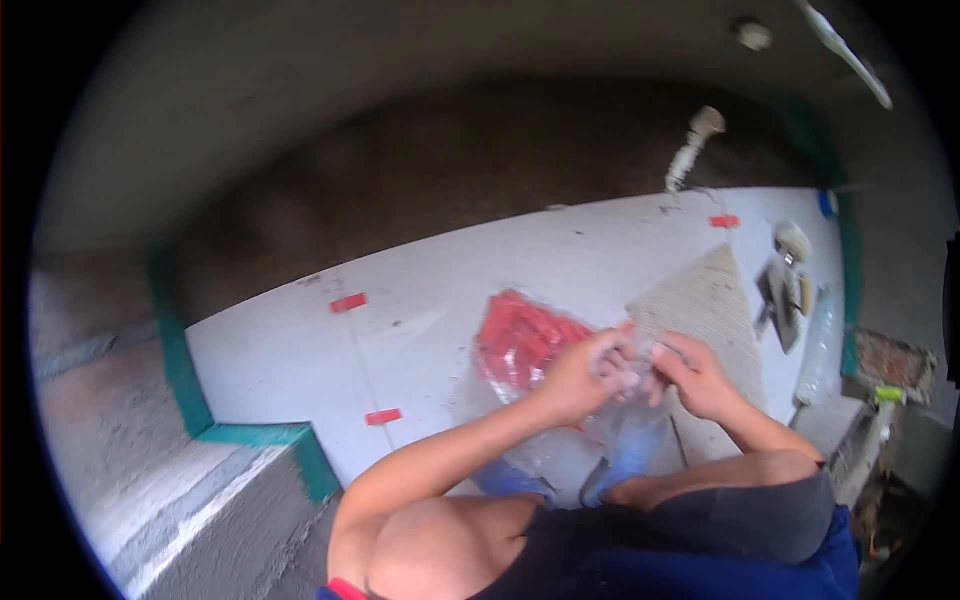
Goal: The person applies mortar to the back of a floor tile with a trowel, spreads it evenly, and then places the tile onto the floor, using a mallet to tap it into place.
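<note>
My left hand and my right hand are close together over the white surface, both with fingers curled on what looks like crinkled clear plastic; small details between the fingers are blurred. Beside my left hand lies a clear plastic bag of red pieces. A beige tile with a ridged face lies beyond and under my right hand. My feet, in blue coverings, are below my hands. Red rectangular pieces sit along the seams of the white surface.
At right lie trowels, a clear tube or bottle and a rough block. A white pipe fitting stands behind. Dark walls, teal-edged at the corners, surround the surface; a rough grey step is at lower left.
</note>
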